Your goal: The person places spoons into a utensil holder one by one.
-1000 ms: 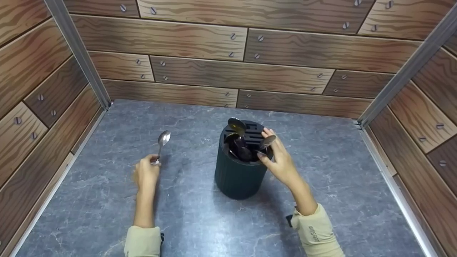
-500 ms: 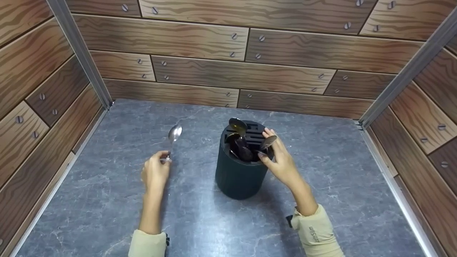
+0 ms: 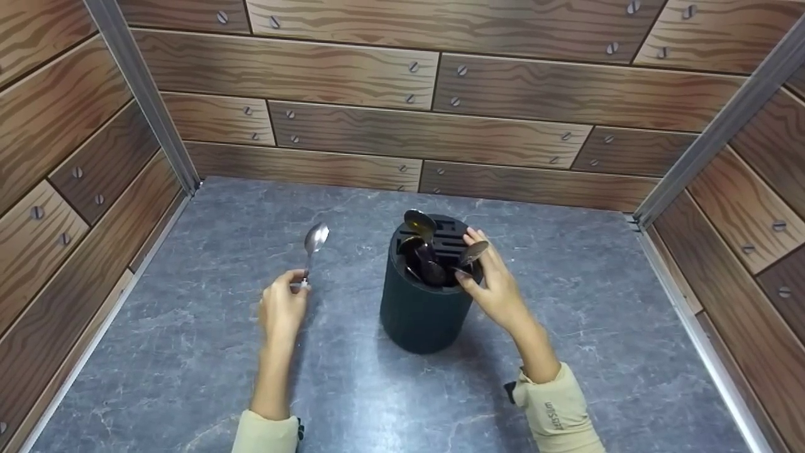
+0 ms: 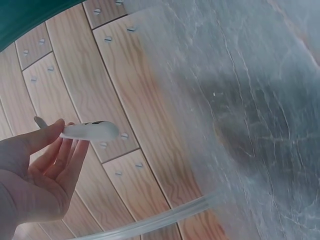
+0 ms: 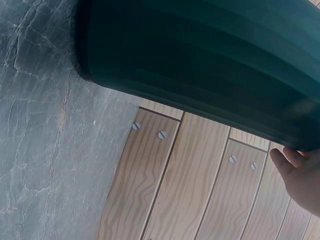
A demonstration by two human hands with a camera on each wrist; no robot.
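Observation:
In the head view my left hand (image 3: 284,309) pinches a spoon (image 3: 316,238), its metal bowl pointing up and away, left of the utensil holder. The left wrist view shows the spoon's white handle end (image 4: 92,131) sticking out between thumb and fingers. A dark green cylindrical utensil holder (image 3: 422,321) stands upright on the table, with a slotted black top (image 3: 448,231). Several dark spoons stand in it, bowls up. My right hand (image 3: 497,289) grips the holder's right rim, thumb at the front and fingers farther back, beside a spoon bowl (image 3: 473,251).
The tabletop (image 3: 352,390) is grey with a marble pattern. Wood-print panels (image 3: 352,129) wall it in at the back and both sides, with metal corner posts (image 3: 141,94) at left and right.
My left hand has moved right with the spoon, closer to the utensil holder, and slightly toward me. The right hand and the holder have stayed in place.

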